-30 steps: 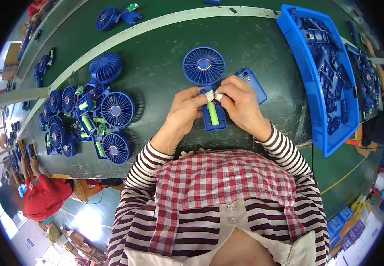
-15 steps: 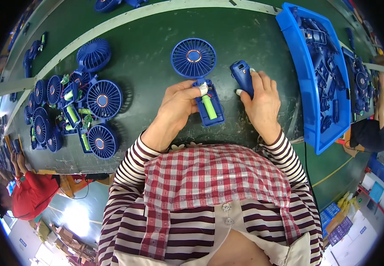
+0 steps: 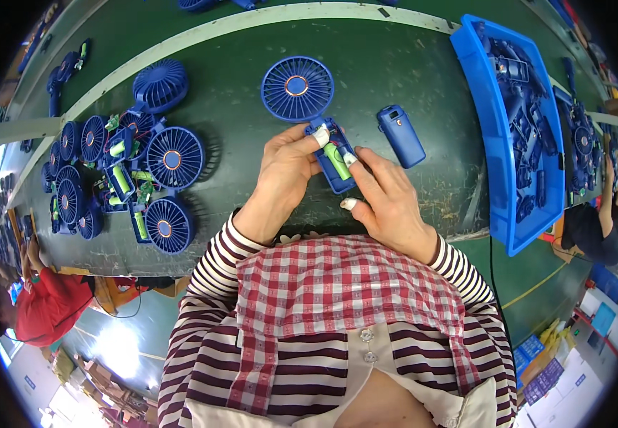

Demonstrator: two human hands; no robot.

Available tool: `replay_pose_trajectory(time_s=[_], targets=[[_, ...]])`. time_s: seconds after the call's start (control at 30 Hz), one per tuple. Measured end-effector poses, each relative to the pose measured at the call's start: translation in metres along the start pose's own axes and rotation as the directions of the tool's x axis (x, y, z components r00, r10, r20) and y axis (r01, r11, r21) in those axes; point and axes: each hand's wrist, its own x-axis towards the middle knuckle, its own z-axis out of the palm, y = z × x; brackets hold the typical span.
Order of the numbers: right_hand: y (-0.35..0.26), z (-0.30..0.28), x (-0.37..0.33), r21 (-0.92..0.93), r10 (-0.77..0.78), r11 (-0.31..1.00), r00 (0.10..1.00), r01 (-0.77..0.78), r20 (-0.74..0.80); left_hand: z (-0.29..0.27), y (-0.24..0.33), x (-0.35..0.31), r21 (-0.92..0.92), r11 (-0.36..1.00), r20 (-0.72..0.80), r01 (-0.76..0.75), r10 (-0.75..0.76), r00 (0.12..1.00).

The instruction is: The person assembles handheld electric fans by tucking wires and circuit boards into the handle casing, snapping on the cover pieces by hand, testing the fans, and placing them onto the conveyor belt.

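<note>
A blue handheld fan lies in front of me, its handle opened to show a green battery and thin wires. My left hand grips the upper part of that handle, thumb on top near the wires. My right hand is at the handle's right side, index fingertip touching the battery area and thumb apart from it, fingers spread. To the right a loose blue handle cover rests on the green table, apart from both hands.
Several blue fans with exposed green batteries are piled at the left, one fan nearest me. A blue bin of blue plastic parts stands at the right. A person in red sits at the far left, another person at the far right.
My right hand has let go of the handle cover, leaving it on the table, and moved left to the open fan handle. The fan has shifted slightly left.
</note>
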Motion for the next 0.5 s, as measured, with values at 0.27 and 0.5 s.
replay_pose_trajectory(time_s=[0.27, 0.5], targets=[[-0.007, -0.005, 0.005, -0.17, 0.009, 0.985, 0.995, 0.009, 0.103, 0.001, -0.005, -0.002, 0.121, 0.992, -0.019, 0.044, -0.042, 0.999], [-0.005, -0.014, 0.005, -0.113, -0.073, 0.99, 0.996, 0.078, 0.048, 0.0, -0.004, -0.004, 0.12, 0.99, -0.037, 0.076, -0.072, 0.997]])
